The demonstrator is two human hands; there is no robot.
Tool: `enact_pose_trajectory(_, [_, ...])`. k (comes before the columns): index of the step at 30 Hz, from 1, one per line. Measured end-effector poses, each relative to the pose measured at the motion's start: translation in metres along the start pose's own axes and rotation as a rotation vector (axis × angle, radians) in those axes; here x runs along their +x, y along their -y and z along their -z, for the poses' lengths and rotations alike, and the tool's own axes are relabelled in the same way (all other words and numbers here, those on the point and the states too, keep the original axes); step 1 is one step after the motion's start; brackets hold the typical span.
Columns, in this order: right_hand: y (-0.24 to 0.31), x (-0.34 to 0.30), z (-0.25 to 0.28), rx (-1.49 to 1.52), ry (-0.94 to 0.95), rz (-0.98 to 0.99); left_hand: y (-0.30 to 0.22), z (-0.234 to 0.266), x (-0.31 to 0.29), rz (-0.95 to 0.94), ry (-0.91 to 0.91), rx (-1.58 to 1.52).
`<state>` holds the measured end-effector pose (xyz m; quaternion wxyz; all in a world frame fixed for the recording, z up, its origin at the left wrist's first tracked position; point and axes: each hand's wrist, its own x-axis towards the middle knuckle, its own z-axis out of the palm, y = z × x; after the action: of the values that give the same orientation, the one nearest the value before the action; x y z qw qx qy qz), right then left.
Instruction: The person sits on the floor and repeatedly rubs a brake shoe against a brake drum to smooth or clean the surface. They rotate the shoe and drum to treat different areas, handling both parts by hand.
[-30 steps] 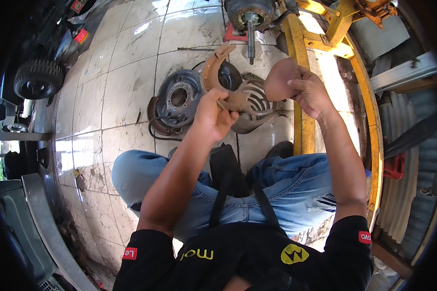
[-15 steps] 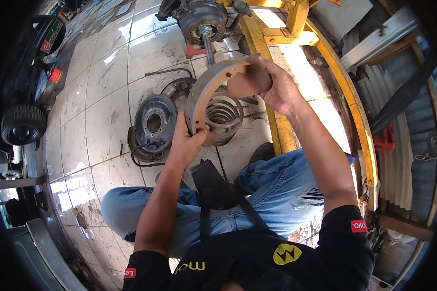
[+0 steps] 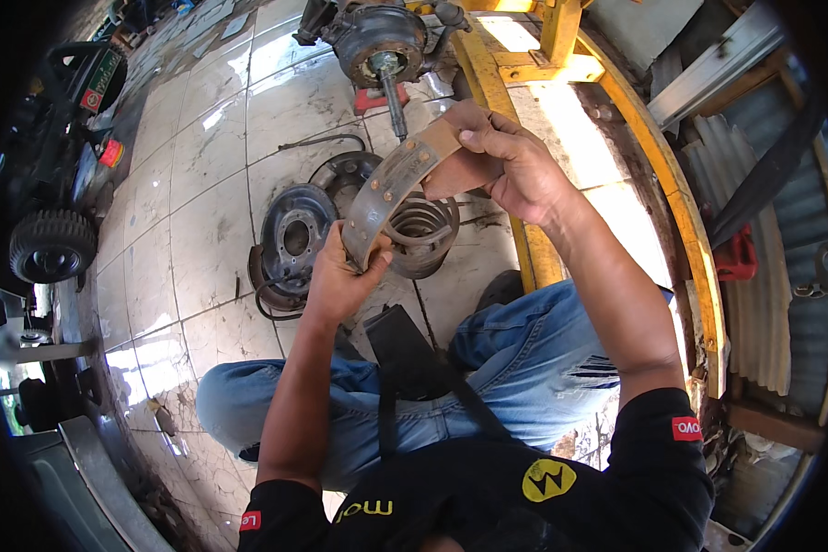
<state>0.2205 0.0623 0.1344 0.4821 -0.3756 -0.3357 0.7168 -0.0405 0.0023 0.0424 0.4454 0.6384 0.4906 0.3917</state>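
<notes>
A curved brake shoe (image 3: 384, 189), dark with several copper-coloured rivets along its outer face, is held up above the floor between my hands. My left hand (image 3: 342, 281) is closed round its lower end, thumb along the near edge. At the upper end, my right hand (image 3: 527, 175) is closed with a brown piece (image 3: 465, 173), thin and sheet-like, bent under the fingers against the shoe. Whether those fingers also grip the shoe itself is hard to see. Behind, a round black backing plate (image 3: 296, 207) and a coil spring (image 3: 423, 241) rest on the tiles.
Ahead stands an axle hub (image 3: 377, 41) with a shaft pointing toward me, a red object (image 3: 380, 98) under it. A yellow metal frame (image 3: 672, 198) runs along my right. A black hose (image 3: 322, 140) lies on the floor. A vehicle with a black tyre (image 3: 53, 242) is at left.
The brake shoe has turned so its riveted outer face shows instead of its inner side. My right hand and the brown piece have shifted slightly, the piece now against the shoe's upper end.
</notes>
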Motion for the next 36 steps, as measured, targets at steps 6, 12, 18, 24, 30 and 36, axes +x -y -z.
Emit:
enact_pose_trajectory(6, [-0.011,0.0,-0.007,-0.002,-0.03,-0.073,0.001,0.007,-0.01,0.119,0.218,-0.185])
enact_pose_trajectory(12, [-0.028,-0.001,-0.018,0.01,-0.093,-0.143,-0.007,-0.003,-0.018,0.253,0.149,-0.737])
enact_pose_trajectory(18, [-0.042,0.011,-0.006,-0.729,-0.262,0.273,-0.022,-0.002,-0.02,0.531,-0.005,-0.945])
enact_pose_trajectory(24, [-0.064,0.004,-0.016,-1.504,-0.021,0.914,-0.026,-0.006,-0.026,0.689,-0.051,-1.081])
enact_pose_trajectory(30, [-0.082,0.012,-0.005,-1.712,0.044,0.791,-0.036,-0.008,-0.022,0.71,-0.008,-1.187])
enact_pose_trajectory(36, [-0.089,0.013,-0.004,-1.892,0.078,0.67,-0.038,0.0,-0.021,0.739,0.001,-1.267])
